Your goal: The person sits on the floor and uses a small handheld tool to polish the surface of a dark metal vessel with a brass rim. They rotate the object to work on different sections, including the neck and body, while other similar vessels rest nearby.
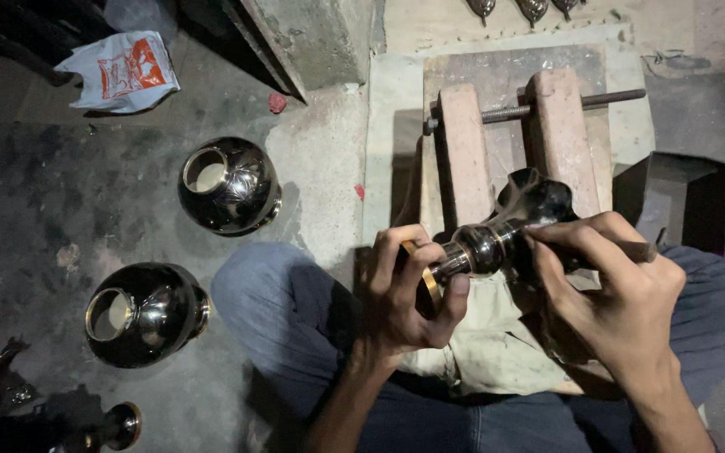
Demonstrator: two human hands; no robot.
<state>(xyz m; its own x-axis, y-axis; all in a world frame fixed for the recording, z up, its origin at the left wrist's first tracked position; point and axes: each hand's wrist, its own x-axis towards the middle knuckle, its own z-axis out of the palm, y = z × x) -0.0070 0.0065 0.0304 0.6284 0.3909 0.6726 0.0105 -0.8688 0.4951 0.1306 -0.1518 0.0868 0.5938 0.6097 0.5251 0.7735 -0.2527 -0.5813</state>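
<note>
**Dark metal stem piece held across the lap against a wooden vise**

A glossy black metal stem piece (pixel 497 239) with a brass-rimmed foot lies sideways over the person's lap, its flared end resting against the near end of the wooden vise (pixel 509 134). The left hand (pixel 400 289) is closed around the brass-rimmed foot, fingers curled over the rim, which seems to steady the piece and lets it be turned. The right hand (pixel 610 281) is closed in a pinch on a thin tool (pixel 635 250), whose tip meets the stem near the bulge; resting the piece on the vise probably braces it against the tool's pressure.

A pale cloth (pixel 497 344) covers the lap beneath the work. The vise's two wooden blocks are joined by a threaded rod (pixel 547 105) and sit on a stone slab (pixel 392 109).

On the floor (pixel 44 201), toward its left edge, two round black vase bodies (pixel 228 184) (pixel 140 315) lie with their brass-ringed mouths open. A smaller footed piece (pixel 119 426) sits at the lower left corner, and a white plastic bag (pixel 119 71) lies near the upper left corner. None of these crowd the hands; only the vise blocks stand close to the work.
</note>
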